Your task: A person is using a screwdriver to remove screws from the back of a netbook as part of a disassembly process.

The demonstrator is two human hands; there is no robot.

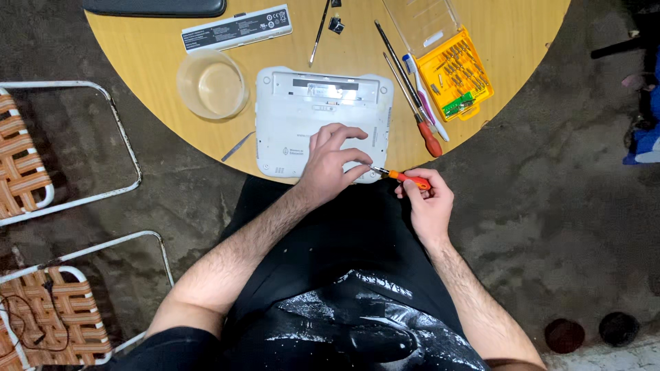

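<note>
orange-handled screwdriver, smooth white laptop

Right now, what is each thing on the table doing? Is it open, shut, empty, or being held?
White laptop: shut, lying underside up, its battery bay empty.
Left hand: pressed flat on the laptop.
Right hand: gripping the small orange screwdriver, tip at the laptop's near corner.
Yellow bit case: open, clear lid flipped back.
Clear bowl: upright, looks empty.
Battery pack: out, lying flat.
Red-handled screwdriver: lying unused.
</note>
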